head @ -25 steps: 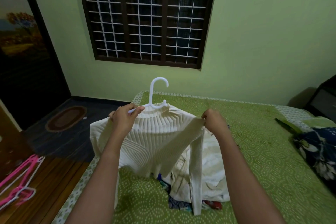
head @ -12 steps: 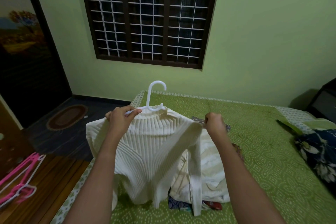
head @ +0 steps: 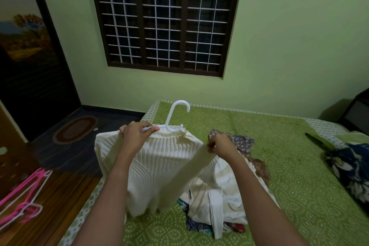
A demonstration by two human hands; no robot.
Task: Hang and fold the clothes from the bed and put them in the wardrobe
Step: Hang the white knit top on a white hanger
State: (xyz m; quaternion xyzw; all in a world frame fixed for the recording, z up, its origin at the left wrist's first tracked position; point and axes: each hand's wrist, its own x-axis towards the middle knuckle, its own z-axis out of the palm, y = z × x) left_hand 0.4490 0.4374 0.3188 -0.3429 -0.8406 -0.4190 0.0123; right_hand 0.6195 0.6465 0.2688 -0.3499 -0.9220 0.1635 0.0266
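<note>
Head view: a person stood at the near edge of a bed [head: 289,175] with both bare forearms reaching forward over it.
Sweater: a cream ribbed sweater [head: 159,170] was held up above the bed's near left corner, its hem just over the green patterned sheet and one sleeve draped slantwise across its front.
Hanger: a white plastic hanger [head: 168,126] sat inside the sweater's neck, its hook rising clear and tilted to the right.
Left hand: the left hand [head: 135,136] had its fingers curled round the hanger's left arm, bunching the sweater's shoulder with it.
Right hand: the right hand [head: 221,144] pinched the knit at the sweater's right shoulder between thumb and fingers.
Pile: a heap of clothes [head: 225,197], white and printed, lay on the sheet under the right forearm, just behind the sweater.
Floor: pink hangers [head: 26,195] lay on the wooden floor at the left, well apart from the bed; an oval rug [head: 75,129] lay farther back.
Wall: a dark-framed window with a white grille [head: 165,20] was set in the green wall beyond the bed.
</note>
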